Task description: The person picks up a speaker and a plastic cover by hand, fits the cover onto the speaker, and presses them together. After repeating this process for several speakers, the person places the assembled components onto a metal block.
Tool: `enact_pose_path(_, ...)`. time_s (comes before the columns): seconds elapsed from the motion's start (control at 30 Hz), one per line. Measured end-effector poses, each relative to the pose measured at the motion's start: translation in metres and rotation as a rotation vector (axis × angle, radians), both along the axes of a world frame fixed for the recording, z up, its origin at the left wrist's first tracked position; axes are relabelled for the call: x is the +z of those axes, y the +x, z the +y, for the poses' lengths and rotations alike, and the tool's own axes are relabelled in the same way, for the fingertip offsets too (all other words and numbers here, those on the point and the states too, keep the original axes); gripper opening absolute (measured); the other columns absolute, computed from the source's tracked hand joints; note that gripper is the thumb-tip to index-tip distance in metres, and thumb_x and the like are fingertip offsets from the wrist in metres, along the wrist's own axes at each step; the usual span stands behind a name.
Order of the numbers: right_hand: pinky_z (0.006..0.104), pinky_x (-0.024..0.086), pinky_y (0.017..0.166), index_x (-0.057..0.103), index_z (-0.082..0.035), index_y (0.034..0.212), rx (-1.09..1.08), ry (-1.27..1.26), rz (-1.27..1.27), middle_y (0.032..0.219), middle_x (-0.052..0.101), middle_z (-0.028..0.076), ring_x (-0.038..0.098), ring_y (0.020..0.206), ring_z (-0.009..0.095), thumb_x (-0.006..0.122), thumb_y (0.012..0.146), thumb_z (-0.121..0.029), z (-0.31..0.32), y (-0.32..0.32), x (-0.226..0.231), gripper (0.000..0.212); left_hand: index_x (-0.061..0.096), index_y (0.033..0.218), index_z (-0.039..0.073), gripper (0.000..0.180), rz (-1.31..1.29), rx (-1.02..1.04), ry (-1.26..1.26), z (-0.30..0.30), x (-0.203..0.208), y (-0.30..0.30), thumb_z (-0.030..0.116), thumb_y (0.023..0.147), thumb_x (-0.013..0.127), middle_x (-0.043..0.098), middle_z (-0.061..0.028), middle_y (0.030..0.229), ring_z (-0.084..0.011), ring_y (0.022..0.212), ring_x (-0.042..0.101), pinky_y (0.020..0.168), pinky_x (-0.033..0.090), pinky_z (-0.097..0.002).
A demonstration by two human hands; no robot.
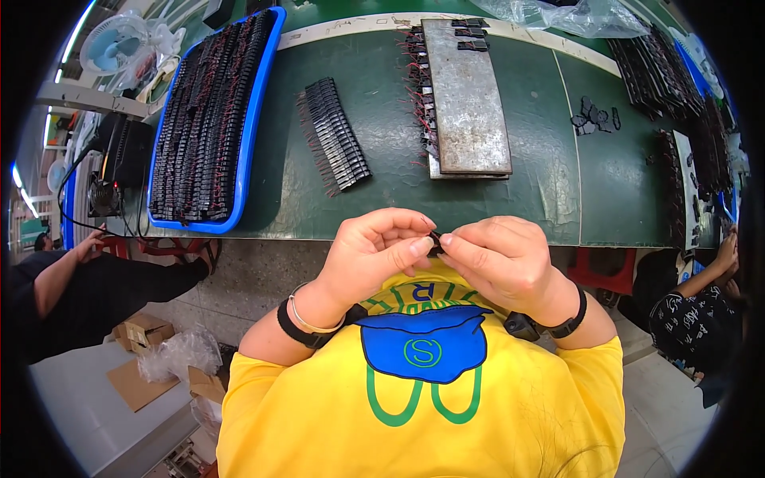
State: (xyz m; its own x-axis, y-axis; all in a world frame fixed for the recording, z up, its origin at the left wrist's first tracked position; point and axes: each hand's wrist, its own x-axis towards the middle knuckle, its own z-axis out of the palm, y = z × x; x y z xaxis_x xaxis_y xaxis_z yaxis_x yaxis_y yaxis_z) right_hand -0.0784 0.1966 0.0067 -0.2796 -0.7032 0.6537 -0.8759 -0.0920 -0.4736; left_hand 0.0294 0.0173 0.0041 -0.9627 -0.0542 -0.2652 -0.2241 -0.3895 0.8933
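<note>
Close to my chest, just off the near edge of the green table [382,211], my left hand [373,253] and my right hand [504,253] meet fingertip to fingertip. Both are closed in a pinch on a small black part [435,238], mostly covered by the fingers. Beyond my left hand lies a slanting row of small black parts [335,131] with thin red wires. Straight ahead rests a flat grey metal plate [468,103]. Black parts with red wires [422,88] stick out along its left edge, and a few more black pieces [472,36] sit on its far end.
A blue tray [245,171] packed with rows of black parts stands at the left. Loose black pieces [594,118] lie to the right, near more filled plates [657,72]. Clear plastic [570,17] lies at the back. People [72,279] sit on both sides.
</note>
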Motion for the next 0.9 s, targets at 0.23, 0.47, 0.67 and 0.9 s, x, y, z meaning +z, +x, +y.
enact_pose_path(0.23,0.0287,0.049,0.052,0.065,0.0,0.088,-0.004,0.011,0.088,0.076,0.062,0.008,0.061,0.061,0.02,0.067,0.065,-0.004,0.001,0.001,-0.001,0.023,0.066,0.096,-0.003,0.016,-0.061,-0.036,-0.273,0.005,0.01,-0.009,0.01,0.09,0.059,0.067,-0.0065,0.079,-0.0072,0.063,0.06,0.054,0.047,-0.0186)
enact_pose_path(0.47,0.0288,0.05,0.053,0.065,0.0,0.088,-0.03,-0.019,0.106,0.078,0.062,0.009,0.061,0.062,0.02,0.065,0.064,-0.007,0.003,0.001,-0.002,0.025,0.067,0.092,-0.002,0.015,-0.024,0.042,-0.251,0.008,0.009,-0.005,0.011,0.09,0.06,0.066,-0.0049,0.077,-0.0059,0.059,0.058,0.053,0.046,-0.0178)
enact_pose_path(0.67,0.0299,0.05,0.054,0.065,0.0,0.089,0.0,-0.071,0.083,0.08,0.062,0.009,0.062,0.063,0.02,0.065,0.063,-0.006,0.004,-0.002,-0.005,0.026,0.064,0.09,-0.004,0.013,-0.085,-0.053,-0.094,-0.002,0.005,-0.007,0.008,0.089,0.058,0.066,-0.0085,0.075,-0.0091,0.056,0.057,0.053,0.047,-0.0193)
enact_pose_path(0.9,0.0296,0.05,0.055,0.066,-0.001,0.087,0.035,-0.089,-0.062,0.079,0.065,0.01,0.063,0.066,0.022,0.073,0.07,-0.006,0.004,-0.005,-0.006,0.019,0.063,0.089,-0.004,0.011,-0.1,-0.105,0.194,-0.01,-0.001,-0.005,0.007,0.088,0.06,0.066,-0.0112,0.076,-0.0115,0.058,0.059,0.053,0.049,-0.0215)
